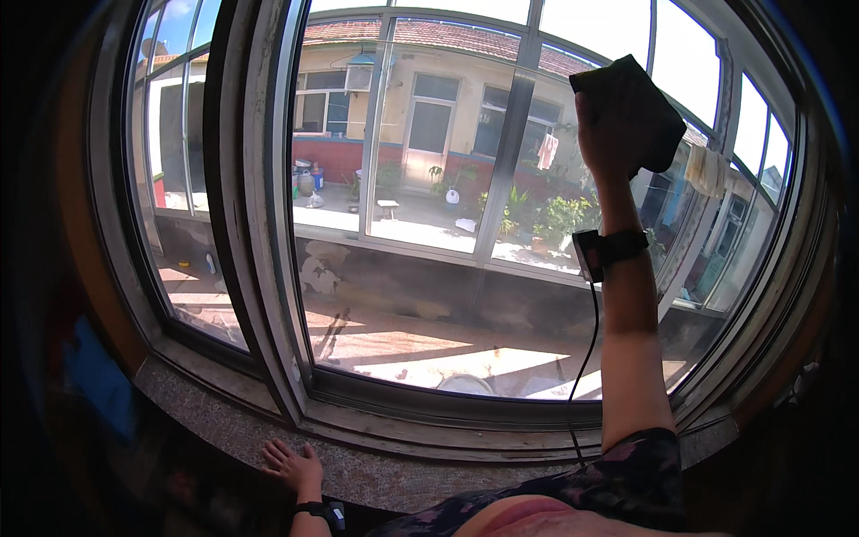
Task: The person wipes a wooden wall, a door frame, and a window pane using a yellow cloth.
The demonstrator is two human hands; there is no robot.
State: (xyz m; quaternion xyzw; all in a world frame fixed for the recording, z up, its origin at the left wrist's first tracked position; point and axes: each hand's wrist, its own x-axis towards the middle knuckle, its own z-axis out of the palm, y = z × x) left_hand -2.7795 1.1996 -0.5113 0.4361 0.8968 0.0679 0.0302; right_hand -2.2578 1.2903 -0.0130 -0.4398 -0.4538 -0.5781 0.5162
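With the arm stretched up, my right hand (607, 137) presses a dark folded cloth (637, 94) against the upper right part of the window pane (429, 288). The cloth looks almost black against the daylight, and the fingers are hard to make out on it. A strap with a small device (607, 252) circles my right wrist, and a thin cable (594, 335) runs down from it. My left hand (293, 464) rests on the speckled stone windowsill (416, 473), fingers apart, holding nothing. Another strapped device (329, 513) is on the left wrist.
A worn window frame post (258, 201) divides the panes on the left. The lower sliding track (443, 433) borders the sill. Through the glass are a sunlit floor, a second row of windows, potted plants (564, 211) and a hanging cloth (706, 171). Something blue (100, 376) shows at lower left.
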